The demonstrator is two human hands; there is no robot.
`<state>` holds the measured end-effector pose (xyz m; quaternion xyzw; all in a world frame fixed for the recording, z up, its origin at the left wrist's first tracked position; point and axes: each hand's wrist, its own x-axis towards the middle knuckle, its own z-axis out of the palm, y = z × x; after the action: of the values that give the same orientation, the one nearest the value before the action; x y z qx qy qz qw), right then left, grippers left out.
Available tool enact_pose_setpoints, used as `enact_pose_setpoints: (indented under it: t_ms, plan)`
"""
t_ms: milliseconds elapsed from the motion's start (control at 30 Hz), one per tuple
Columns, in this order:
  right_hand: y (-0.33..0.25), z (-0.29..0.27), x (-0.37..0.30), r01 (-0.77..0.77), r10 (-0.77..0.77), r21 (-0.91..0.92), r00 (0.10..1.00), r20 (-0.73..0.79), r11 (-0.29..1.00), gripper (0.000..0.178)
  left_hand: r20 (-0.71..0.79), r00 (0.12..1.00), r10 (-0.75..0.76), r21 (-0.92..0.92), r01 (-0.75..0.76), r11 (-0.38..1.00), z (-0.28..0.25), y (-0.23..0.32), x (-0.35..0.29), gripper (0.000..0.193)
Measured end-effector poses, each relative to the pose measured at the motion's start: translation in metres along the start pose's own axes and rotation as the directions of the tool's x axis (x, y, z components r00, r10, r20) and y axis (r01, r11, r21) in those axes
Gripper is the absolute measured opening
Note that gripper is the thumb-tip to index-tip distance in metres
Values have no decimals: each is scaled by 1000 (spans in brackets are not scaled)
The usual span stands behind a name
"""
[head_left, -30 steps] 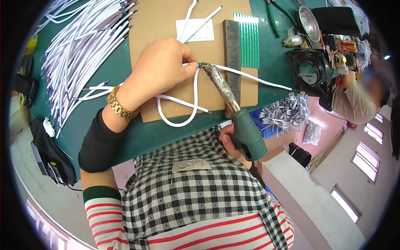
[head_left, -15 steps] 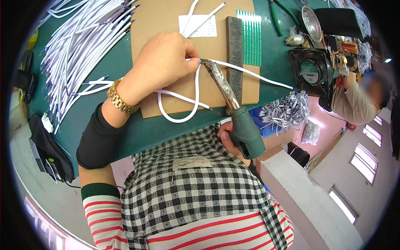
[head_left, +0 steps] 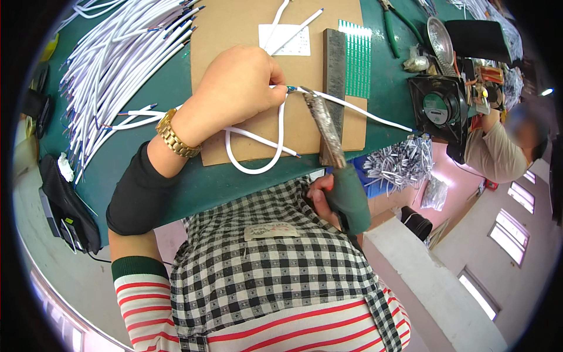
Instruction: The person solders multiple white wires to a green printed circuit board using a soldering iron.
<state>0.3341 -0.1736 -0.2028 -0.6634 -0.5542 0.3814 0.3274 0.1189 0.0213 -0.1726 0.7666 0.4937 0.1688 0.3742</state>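
My left hand, a gold watch at its wrist, pinches a white cable near its end. The cable loops down beneath the hand. Beyond the fingertips, a bit of blue wire shows where this end meets a second white cable, which runs right across a dark bar. My right hand, partly hidden, is closed round the green handle of a soldering iron. The iron's worn metal barrel points up and left, its tip close to the joint; whether it touches the second cable I cannot tell.
A brown cardboard sheet lies on the green table. Many white cables are piled left. Right are a green panel, green-handled pliers, a metal dish, a fan and cut cable pieces. Another person sits far right.
The soldering iron's tip has drawn back to the right from the wire joint, uncovering the blue wire. My left hand keeps its pinch on the cable. The whole view has shifted slightly.
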Motion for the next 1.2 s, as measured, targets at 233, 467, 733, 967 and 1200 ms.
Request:
enact_pose_setpoints:
  t_ms: [233, 467, 733, 967, 1200]
  plan:
    - [-10, -14, -2, 64, -135, 280, 961, 242, 958, 44, 0, 1000, -3, 20, 4, 1000, 0, 0, 0, 15]
    - [-8, -3, -3, 19, -37, 144, 992, 123, 989, 24, 13, 1000, -14, 20, 14, 1000, 0, 0, 1, 15]
    - [4, 6, -1, 44, -45, 10, 996, 74, 999, 18, -29, 1000, 12, 41, -11, 999, 3, -1, 0, 15]
    - [4, 7, 0, 10, -7, -30, 997, 81, 1000, 17, -22, 1000, 16, 38, -15, 999, 3, 0, 1, 14]
    - [7, 10, 1, 60, -62, 24, 997, 53, 998, 17, -10, 1000, 8, 42, -7, 999, 3, 0, 3, 13]
